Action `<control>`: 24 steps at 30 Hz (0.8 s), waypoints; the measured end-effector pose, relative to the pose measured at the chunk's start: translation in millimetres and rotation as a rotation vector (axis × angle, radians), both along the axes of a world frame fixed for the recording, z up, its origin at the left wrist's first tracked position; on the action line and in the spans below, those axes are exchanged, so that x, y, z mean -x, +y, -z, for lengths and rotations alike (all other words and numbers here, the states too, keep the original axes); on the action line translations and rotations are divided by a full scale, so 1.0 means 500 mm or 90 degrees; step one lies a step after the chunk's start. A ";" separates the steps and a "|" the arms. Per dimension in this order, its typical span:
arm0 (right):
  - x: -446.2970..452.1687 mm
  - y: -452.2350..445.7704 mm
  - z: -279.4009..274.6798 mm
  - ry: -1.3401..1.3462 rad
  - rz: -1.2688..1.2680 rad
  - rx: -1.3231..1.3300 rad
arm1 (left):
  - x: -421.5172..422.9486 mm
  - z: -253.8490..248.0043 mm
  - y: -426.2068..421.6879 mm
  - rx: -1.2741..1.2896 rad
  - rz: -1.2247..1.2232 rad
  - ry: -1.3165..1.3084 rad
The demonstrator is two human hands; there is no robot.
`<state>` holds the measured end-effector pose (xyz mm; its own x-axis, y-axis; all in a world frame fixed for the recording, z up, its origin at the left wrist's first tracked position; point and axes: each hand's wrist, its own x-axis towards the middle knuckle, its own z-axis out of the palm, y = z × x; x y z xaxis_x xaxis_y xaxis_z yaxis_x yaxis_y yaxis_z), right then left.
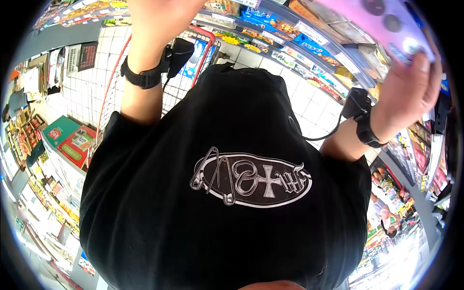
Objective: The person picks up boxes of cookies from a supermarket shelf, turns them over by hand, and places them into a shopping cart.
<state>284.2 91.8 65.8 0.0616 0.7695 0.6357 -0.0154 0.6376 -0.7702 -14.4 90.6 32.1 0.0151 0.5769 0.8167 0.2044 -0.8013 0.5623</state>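
My left hand (162,21) is raised at the top left, in front of the shelf and above the cart; its fingers are cut off by the frame's top edge, so what it holds, if anything, is hidden. My right hand (408,94) is raised at the upper right, with its thumb pressed on a shiny pink and purple package (357,12) with dark round shapes on it. This package reaches up and left past the frame's edge, in front of the shelf. Each wrist carries a black strap with a small black device.
A shelf (275,21) with snack packs and price labels curves across the top. Below my left hand stands a red-handled shopping cart (210,41). Green and red boxes (72,140) are at the left. A person (386,215) is at the lower right.
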 end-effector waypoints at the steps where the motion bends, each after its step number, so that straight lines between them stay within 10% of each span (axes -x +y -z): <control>1: 0.025 -0.008 0.006 -0.043 0.015 0.023 | 0.018 0.019 -0.004 0.019 0.000 0.007; 9: 0.053 -0.055 0.120 -0.125 -0.150 0.197 | 0.013 0.073 -0.155 0.499 0.000 -0.232; 24: 0.061 -0.062 0.174 -0.103 -0.216 0.254 | -0.017 0.086 -0.138 0.542 0.048 -0.353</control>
